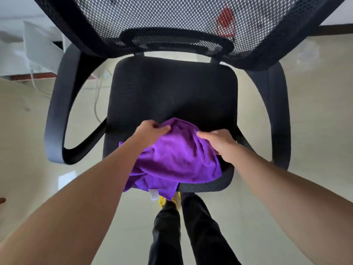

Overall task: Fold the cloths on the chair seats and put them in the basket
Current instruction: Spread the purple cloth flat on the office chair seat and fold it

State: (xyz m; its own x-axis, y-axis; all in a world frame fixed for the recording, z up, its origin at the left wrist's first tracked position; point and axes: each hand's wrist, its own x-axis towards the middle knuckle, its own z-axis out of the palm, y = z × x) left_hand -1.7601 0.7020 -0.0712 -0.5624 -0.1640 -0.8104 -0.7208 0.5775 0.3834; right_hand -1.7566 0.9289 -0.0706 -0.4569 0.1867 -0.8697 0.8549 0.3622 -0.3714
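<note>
The left hand [152, 131] was clamped on a bunch at the far left of the cloth [175, 161], fingers curled into the fabric. The right hand [217, 143] gripped the cloth's right side, thumb on top and fingers curled down at its edge. The cloth lay crumpled on the near part of the seat [172, 88]. Its near end hung over the front edge, with a white tag [153, 194] dangling toward the floor [315, 111]. That overhang looked like the main risk: if either grip loosened while the cloth was drawn nearer, the hanging weight could probably pull the rest off the seat. The fabric was also layered and wrinkled, so a fold started without spreading it first would likely trap creases and come out crooked. The far half of the seat showed beyond the cloth and seemed to offer room to lay it flat. Sideways room was tighter, with the left armrest [57, 111] and the right armrest [278, 115] flanking the seat. The backrest [172, 14] leaned over the far edge, so a wide lift might brush it. The basket was not in view, and its direction could not be judged.
</note>
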